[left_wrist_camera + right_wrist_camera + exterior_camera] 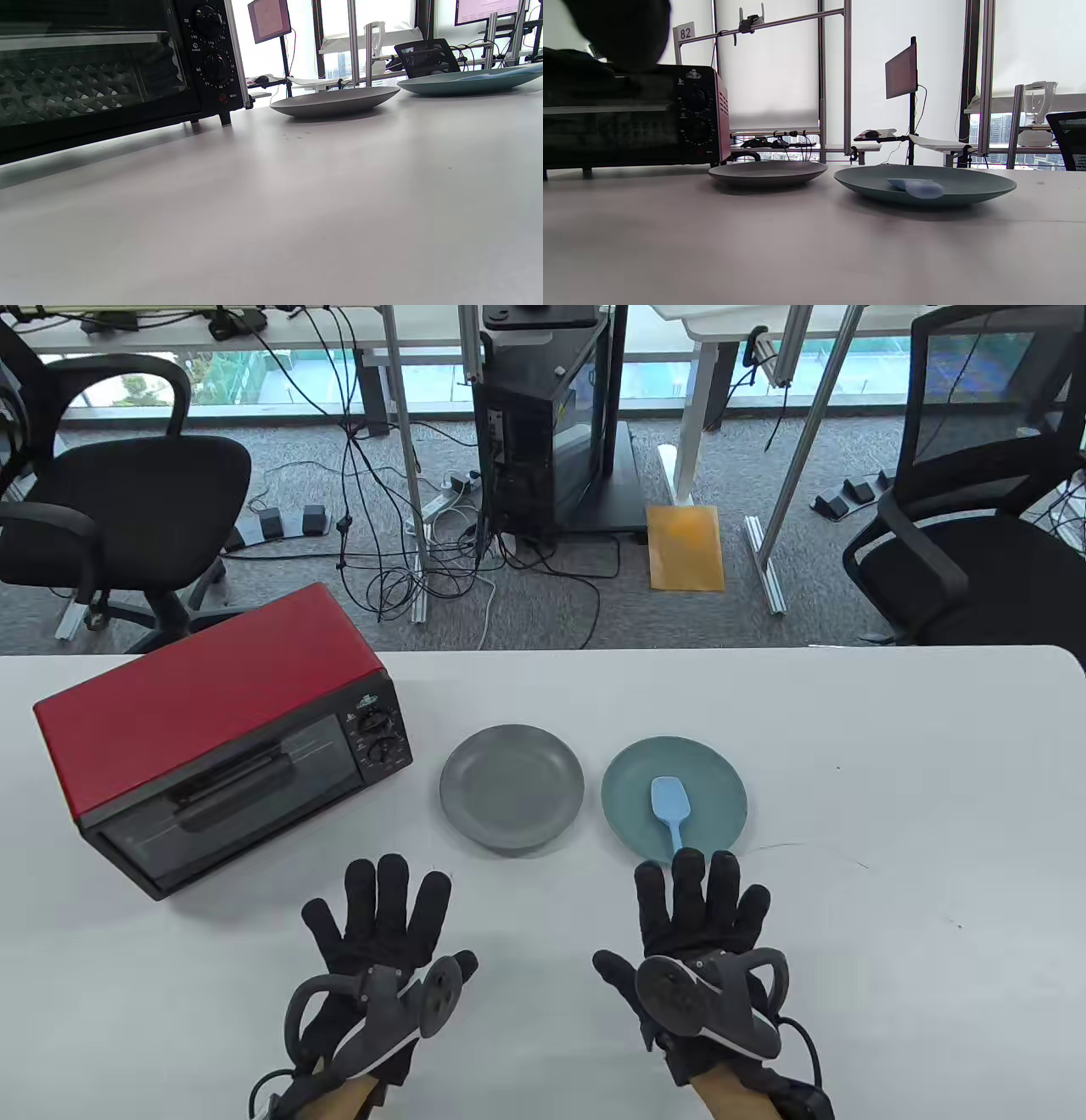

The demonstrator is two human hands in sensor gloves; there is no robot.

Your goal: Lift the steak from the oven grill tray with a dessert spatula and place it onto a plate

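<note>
White table (891,899) runs across the lower half of the table view, with grey carpet, black office chairs (119,500) and trailing cables behind it. Red toaster oven (225,738) sits at the table's left, door closed, two dials on its black front panel; through the glass the left wrist view shows a patterned grill tray (72,91) inside, contents not discernible. Steak not seen in any view. Grey plate (512,797) sits just right of the oven, nothing on it. Teal plate (674,806) lies beside it, apart from the grey one. Light blue dessert spatula (670,808) rests on the teal plate, blade toward the far side, handle pointing toward the person. Left hand (382,950) lies flat on the table near the oven's front corner, fingers straight and spread, holding nothing. Right hand (704,933) likewise flat, fingers straight and apart, fingertips at the near rim of the teal plate, around the spatula's handle end; contact with the handle cannot be judged. Trackers sit on the backs of both hands
</note>
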